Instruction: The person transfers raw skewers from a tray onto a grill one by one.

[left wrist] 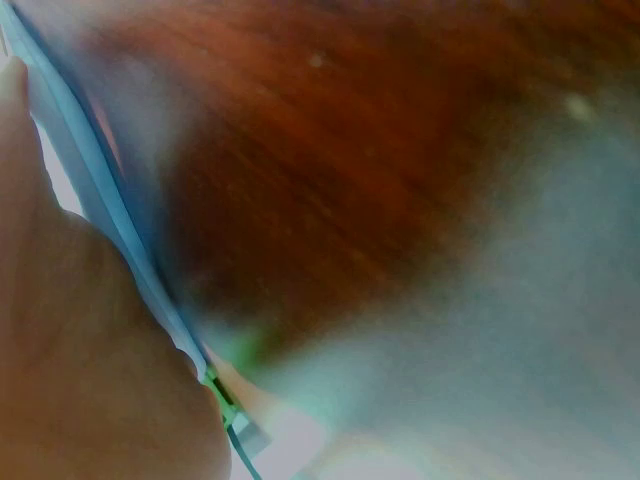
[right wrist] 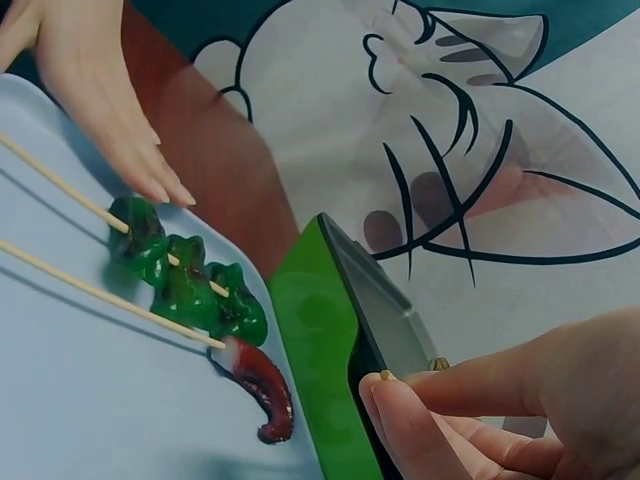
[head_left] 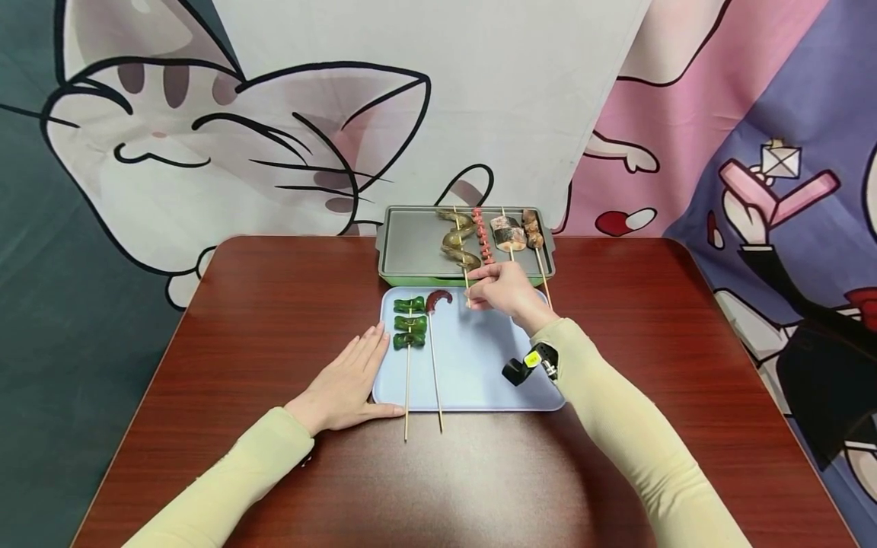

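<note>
My right hand (head_left: 510, 293) pinches the lower end of the stick of a skewer threaded with a wavy olive-brown strip (head_left: 460, 242). That skewer's food lies on the grey top of a green-sided grill (head_left: 414, 243). In the right wrist view the stick's tip shows between thumb and finger. My left hand (head_left: 346, 380) rests with straight fingers along the left edge of the light-blue tray (head_left: 479, 380). On the tray lie a green pepper skewer (head_left: 409, 323) and a skewer with a dark red curled piece (head_left: 438, 298), like a tentacle.
Further right on the grill lie a skewer of small pink pieces (head_left: 482, 236), a fish-slice skewer (head_left: 508, 234) and a brown chunk skewer (head_left: 532, 230). Grill and tray stand on a reddish-brown table (head_left: 274, 304). Cartoon-printed cloth (head_left: 521, 91) hangs behind.
</note>
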The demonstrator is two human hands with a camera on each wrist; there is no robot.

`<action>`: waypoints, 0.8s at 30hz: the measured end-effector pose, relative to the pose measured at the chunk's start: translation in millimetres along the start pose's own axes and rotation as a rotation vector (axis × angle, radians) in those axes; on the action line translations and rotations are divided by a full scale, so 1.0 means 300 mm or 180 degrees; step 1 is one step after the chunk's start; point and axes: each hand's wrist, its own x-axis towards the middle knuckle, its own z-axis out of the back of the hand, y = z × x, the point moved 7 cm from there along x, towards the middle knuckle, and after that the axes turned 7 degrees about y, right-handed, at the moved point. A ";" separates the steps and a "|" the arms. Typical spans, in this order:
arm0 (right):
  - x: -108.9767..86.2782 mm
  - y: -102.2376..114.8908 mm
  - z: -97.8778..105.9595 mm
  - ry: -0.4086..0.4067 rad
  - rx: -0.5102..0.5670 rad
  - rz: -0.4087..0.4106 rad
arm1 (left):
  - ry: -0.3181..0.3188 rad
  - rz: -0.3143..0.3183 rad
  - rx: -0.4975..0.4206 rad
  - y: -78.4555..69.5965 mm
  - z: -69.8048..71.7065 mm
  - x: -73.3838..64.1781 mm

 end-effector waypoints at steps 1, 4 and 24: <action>0.000 0.000 0.000 -0.0010 -0.0008 0.0001 | -0.0006 0.0001 0.0016 0.005 -0.008 0.001; 0.001 -0.002 -0.002 -0.0028 -0.0027 -0.0007 | -0.0054 -0.0024 0.0008 0.009 -0.014 0.000; -0.070 0.085 0.016 0.0013 -0.0742 0.0451 | -0.0115 -0.0072 -0.0012 -0.011 0.015 -0.005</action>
